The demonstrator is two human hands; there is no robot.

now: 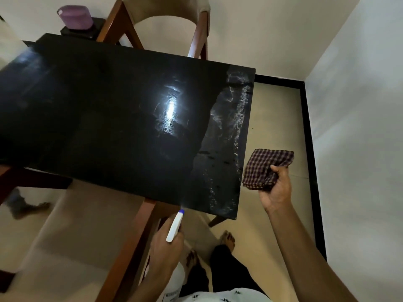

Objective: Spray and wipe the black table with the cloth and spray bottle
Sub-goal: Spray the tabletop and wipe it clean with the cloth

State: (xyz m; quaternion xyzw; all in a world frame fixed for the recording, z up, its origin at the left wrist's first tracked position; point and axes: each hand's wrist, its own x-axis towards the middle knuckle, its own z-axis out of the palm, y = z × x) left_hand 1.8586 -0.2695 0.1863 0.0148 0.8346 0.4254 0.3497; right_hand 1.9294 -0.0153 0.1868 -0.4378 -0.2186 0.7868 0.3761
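Beside black table (104, 118), left hand (165, 249) grips spray bottle (175, 225), label blurred.

Home dining room: table (109, 110), chair (165, 25).

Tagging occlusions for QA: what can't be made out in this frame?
All head view.
spray bottle: body mostly hidden behind the left hand and forearm; only the white head and blue nozzle show clearly; label blurred.
cloth: lower part hidden in the right hand.
black table: left end cut off by the frame edge.
shape on the floor, lower left: blurred, unidentifiable.
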